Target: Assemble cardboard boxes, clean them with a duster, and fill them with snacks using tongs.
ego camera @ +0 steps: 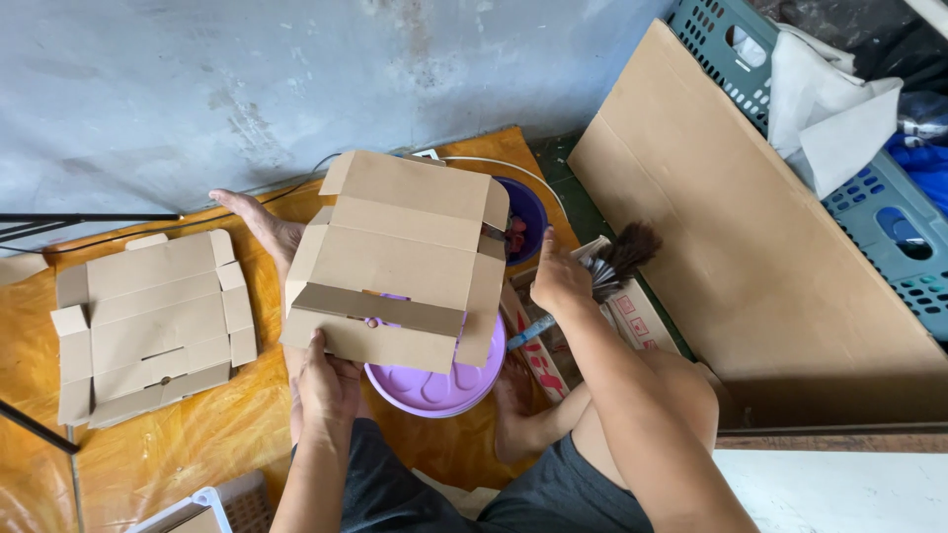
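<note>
My left hand point(329, 385) grips the near edge of a partly folded brown cardboard box point(400, 259), held over a purple plastic basin point(442, 388). My right hand point(559, 280) is closed on a bundle of thin brushes with dark bristle tips point(624, 252), just right of the box. My bare feet show on the orange floor, one point(259, 224) past the box's left side and one point(513, 395) beside the basin.
A flat unfolded cardboard blank point(148, 326) lies at left on the orange mat. A large cardboard sheet point(760, 247) leans at right against grey-green plastic crates point(889, 237) holding white cloth. A dark purple bucket point(528, 212) and printed cartons point(632, 321) sit behind the box.
</note>
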